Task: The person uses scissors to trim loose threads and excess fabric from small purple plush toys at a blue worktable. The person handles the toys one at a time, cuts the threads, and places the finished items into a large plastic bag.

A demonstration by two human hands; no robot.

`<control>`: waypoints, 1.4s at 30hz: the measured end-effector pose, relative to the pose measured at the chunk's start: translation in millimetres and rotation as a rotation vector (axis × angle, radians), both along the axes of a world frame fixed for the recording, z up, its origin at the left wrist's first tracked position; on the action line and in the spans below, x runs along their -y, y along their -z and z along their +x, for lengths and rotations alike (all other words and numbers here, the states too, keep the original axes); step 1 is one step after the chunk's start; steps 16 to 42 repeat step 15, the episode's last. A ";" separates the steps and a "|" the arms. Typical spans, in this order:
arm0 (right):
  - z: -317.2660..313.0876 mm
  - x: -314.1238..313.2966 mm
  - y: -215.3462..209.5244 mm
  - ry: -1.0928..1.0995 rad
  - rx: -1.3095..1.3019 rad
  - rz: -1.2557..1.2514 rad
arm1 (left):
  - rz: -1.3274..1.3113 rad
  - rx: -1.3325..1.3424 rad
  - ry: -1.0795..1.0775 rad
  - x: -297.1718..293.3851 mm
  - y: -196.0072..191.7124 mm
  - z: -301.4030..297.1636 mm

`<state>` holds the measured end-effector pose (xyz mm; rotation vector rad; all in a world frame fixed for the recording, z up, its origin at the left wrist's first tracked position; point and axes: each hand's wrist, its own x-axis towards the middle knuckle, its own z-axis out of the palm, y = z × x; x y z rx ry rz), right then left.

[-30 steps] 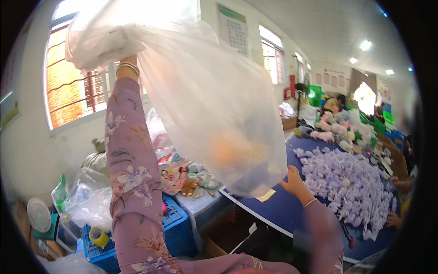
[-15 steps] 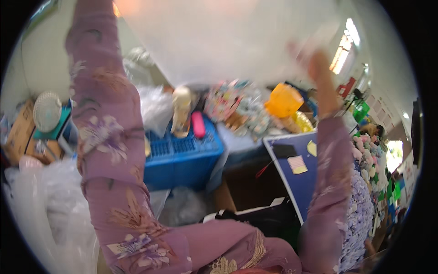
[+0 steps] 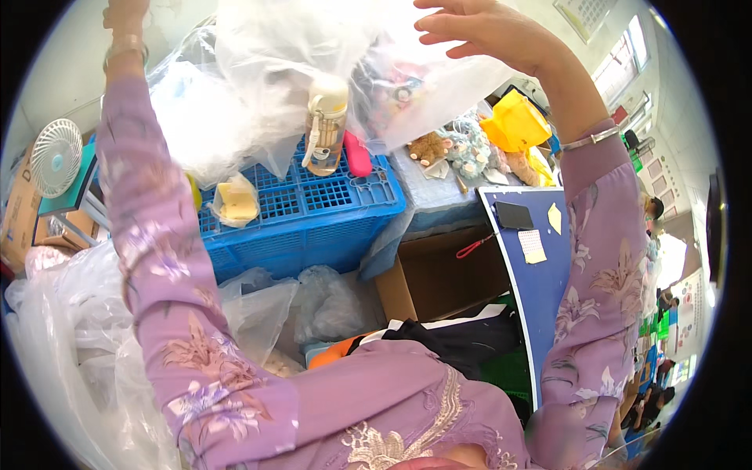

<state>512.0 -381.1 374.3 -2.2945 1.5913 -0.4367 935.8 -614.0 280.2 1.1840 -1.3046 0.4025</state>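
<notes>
A large clear plastic bag or sheet (image 3: pixel 274 47) spreads over the far side of the blue crate, between my raised arms. My right hand (image 3: pixel 489 30) is lifted at the top, its fingers stretched out and apart, holding nothing I can see. It is beside the plastic's right part. My left hand (image 3: pixel 125 14) is up at the top left edge, left of the plastic. Its fingers are cut off by the frame, so their grip is hidden. A drink bottle (image 3: pixel 326 129) and a pink case (image 3: pixel 358 154) stand on the blue crate (image 3: pixel 305 243) under the plastic's near edge.
Plush toys (image 3: pixel 468 149) and a yellow container (image 3: pixel 517 121) lie at the back right. A blue board (image 3: pixel 540 274) bears a phone (image 3: pixel 514 215). Below is an open cardboard box (image 3: pixel 395 290). At left stand a small fan (image 3: pixel 56 159) and more clear plastic (image 3: pixel 86 345).
The plastic, held up broad and taut before, has come down over the crate in loose folds. My left hand has come into view; my right hand has moved up and left.
</notes>
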 end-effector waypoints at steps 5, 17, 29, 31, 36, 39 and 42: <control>-39.9 48.7 25.9 0.170 -0.037 -0.295 | -0.279 0.519 0.307 -120.7 27.6 -185.0; -93.5 14.3 54.7 0.035 -0.050 -0.603 | 0.330 0.419 0.176 -18.0 -33.5 -309.2; -93.5 14.3 54.7 0.035 -0.050 -0.603 | 0.330 0.419 0.176 -18.0 -33.5 -309.2; -93.5 14.3 54.7 0.035 -0.050 -0.603 | 0.330 0.419 0.176 -18.0 -33.5 -309.2; -93.5 14.3 54.7 0.035 -0.050 -0.603 | 0.330 0.419 0.176 -18.0 -33.5 -309.2; -93.5 14.3 54.7 0.035 -0.050 -0.603 | 0.330 0.419 0.176 -18.0 -33.5 -309.2; -93.5 14.3 54.7 0.035 -0.050 -0.603 | 0.330 0.419 0.176 -18.0 -33.5 -309.2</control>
